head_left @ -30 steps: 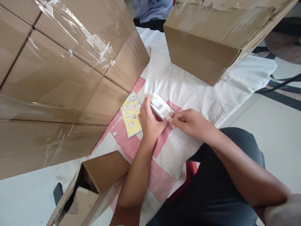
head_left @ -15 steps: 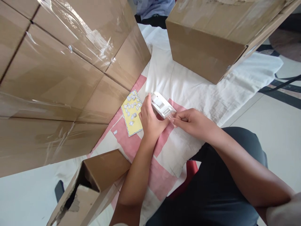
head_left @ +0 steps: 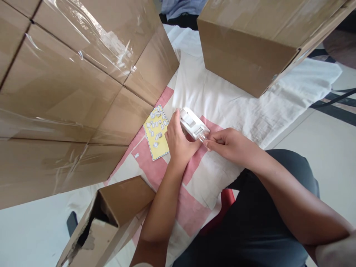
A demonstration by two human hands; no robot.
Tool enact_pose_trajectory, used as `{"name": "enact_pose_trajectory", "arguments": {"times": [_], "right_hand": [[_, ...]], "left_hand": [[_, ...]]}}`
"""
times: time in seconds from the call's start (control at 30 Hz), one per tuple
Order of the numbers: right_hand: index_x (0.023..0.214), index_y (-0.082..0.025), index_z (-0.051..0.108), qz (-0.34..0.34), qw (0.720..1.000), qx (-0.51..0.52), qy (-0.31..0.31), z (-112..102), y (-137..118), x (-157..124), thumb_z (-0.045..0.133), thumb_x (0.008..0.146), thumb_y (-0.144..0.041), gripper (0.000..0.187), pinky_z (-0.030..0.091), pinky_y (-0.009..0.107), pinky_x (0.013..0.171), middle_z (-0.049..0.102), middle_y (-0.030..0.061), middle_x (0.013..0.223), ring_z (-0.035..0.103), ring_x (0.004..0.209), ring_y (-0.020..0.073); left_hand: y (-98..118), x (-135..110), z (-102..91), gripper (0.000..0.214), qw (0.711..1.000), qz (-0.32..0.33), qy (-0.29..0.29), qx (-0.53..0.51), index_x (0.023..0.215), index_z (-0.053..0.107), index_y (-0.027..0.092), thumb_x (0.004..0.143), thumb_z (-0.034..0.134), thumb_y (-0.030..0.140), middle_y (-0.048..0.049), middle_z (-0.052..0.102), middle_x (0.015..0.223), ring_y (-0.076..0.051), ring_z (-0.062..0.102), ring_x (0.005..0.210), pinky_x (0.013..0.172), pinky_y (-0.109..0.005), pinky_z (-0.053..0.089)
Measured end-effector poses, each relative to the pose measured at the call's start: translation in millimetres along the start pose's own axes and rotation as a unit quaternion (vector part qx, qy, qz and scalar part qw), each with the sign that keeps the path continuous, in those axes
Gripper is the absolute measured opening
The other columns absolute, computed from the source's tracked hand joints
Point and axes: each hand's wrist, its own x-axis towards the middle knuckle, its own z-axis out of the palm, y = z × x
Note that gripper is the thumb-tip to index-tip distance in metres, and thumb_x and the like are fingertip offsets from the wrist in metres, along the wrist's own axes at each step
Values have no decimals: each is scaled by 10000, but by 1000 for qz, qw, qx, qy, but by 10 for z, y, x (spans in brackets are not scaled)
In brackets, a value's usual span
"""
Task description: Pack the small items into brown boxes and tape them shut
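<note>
A white plastic tape dispenser (head_left: 194, 124) rests in my left hand (head_left: 179, 142), whose fingers wrap its far side while the thumb reaches its near end. At that near end a short clear strip of tape (head_left: 202, 137) catches the light. My right hand (head_left: 226, 144) pinches this strip between thumb and forefinger, close to my left thumb. Just left of my left hand lies a yellow card (head_left: 157, 142) with a blue edge, dotted with several small whitish pieces. One small pale piece (head_left: 136, 155) lies apart from the card on the cloth.
Stacked taped cartons (head_left: 78, 85) rise on the left. A large carton (head_left: 236, 55) stands at the back right, and a torn open box (head_left: 122, 200) at the front left. Beneath my hands spreads a pink and white cloth (head_left: 191, 215). A dark object (head_left: 72, 222) lies at lower left.
Both hands hold nearly the same pose, and the dispenser is tilted very slightly differently. The view has shifted a little.
</note>
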Motion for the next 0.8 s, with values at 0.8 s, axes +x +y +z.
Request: {"name": "enact_pose_trajectory", "arguments": {"times": [0.8], "right_hand": [[578, -203, 511, 32, 983, -180, 4, 64, 19, 116, 534, 955, -225, 378, 345, 287, 600, 587, 3, 627, 536, 607, 139]], "left_hand": [[-55, 24, 15, 1143, 997, 9, 22, -80, 1580, 307, 332, 657, 934, 577, -144, 450, 1628, -397, 425, 1502, 1233, -595, 319]]}}
